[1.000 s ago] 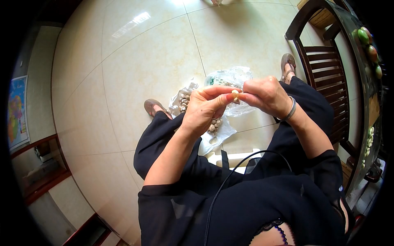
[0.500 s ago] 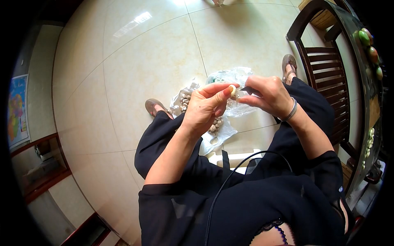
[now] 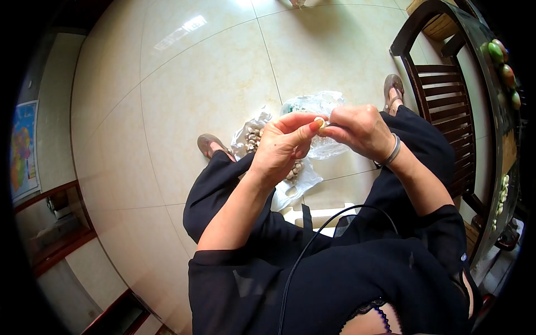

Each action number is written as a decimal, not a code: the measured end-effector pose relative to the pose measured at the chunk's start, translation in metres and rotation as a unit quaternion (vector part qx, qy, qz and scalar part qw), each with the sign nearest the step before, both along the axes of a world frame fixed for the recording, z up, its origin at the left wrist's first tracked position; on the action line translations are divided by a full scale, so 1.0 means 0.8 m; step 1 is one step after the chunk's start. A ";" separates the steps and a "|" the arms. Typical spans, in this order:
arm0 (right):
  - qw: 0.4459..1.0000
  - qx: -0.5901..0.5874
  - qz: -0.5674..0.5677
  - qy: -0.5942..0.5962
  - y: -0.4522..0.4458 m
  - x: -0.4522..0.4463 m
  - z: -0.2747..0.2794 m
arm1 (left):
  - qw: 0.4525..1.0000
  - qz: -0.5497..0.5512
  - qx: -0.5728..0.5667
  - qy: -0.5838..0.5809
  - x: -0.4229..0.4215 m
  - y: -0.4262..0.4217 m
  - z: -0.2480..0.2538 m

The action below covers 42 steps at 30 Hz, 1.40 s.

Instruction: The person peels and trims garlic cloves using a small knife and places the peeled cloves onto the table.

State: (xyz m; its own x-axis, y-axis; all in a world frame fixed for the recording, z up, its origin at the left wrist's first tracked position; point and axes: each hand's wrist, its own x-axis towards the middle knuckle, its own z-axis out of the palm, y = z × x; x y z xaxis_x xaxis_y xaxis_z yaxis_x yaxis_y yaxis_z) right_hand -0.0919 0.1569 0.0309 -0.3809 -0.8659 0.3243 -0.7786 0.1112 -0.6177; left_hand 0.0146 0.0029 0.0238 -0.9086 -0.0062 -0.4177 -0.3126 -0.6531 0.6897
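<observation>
My left hand (image 3: pixel 279 146) pinches a small whitish round piece (image 3: pixel 319 122) between thumb and fingertips; whether it is garlic or a mushroom I cannot tell. My right hand (image 3: pixel 360 129) is closed beside it, its thumb and fingers touching the piece. A sliver of a dark blade-like tool (image 3: pixel 328 125) shows in the right grip, mostly hidden by the fingers. Below the hands, a white plastic bag (image 3: pixel 304 183) lies spread on the floor with several small brownish-white round pieces (image 3: pixel 253 139) on it. A clear plastic bag (image 3: pixel 326 146) lies behind my hands, partly covered by them.
A white container (image 3: pixel 329 215) sits between my legs, with a black cord (image 3: pixel 357 207) crossing over it. To the right stands a dark wooden chair (image 3: pixel 444 103) by a table (image 3: pixel 505 148) with green and reddish fruits (image 3: pixel 496 52) and small pale pieces (image 3: pixel 503 192).
My right hand has come in closer to the left, its fingers now against the whitish piece. The dark tool shows less than before. My left hand has barely shifted.
</observation>
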 end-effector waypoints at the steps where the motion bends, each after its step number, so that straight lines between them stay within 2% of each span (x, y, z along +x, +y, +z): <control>1: 1.000 0.004 0.001 0.002 0.000 0.001 0.000 | 1.000 -0.004 -0.003 -0.002 0.000 -0.001 0.002; 11: 1.000 0.000 0.006 -0.006 0.003 -0.003 -0.002 | 0.999 -0.006 0.025 -0.024 0.000 -0.007 0.007; 16: 0.992 -0.027 -0.042 -0.119 0.004 -0.005 -0.011 | 1.000 -0.002 0.018 -0.005 -0.003 -0.003 0.007; 20: 0.993 -0.002 -0.027 -0.116 0.003 -0.006 -0.001 | 1.000 0.004 0.022 0.012 0.000 -0.003 -0.001; 24: 0.998 0.013 -0.008 -0.054 0.000 -0.004 -0.002 | 1.000 0.005 0.008 0.012 0.000 -0.002 0.000; 32: 0.999 0.023 -0.011 -0.048 0.001 -0.003 -0.003 | 0.997 -0.020 -0.074 0.031 0.001 0.000 0.003; 38: 0.996 0.021 0.002 -0.088 0.002 -0.005 -0.001 | 0.995 -0.058 -0.064 0.058 0.002 -0.003 0.003; 42: 0.984 0.023 0.047 -0.169 0.003 -0.007 0.004 | 0.995 -0.055 -0.058 0.055 0.003 -0.004 0.003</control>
State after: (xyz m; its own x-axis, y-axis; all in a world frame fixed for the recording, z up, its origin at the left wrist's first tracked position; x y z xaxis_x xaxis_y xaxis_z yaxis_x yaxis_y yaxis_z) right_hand -0.0974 0.1592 0.0338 -0.3778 -0.9131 0.1532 -0.5376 0.0816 -0.8392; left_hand 0.0166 -0.0004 0.0260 -0.9467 0.0526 -0.3179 -0.2958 -0.5330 0.7927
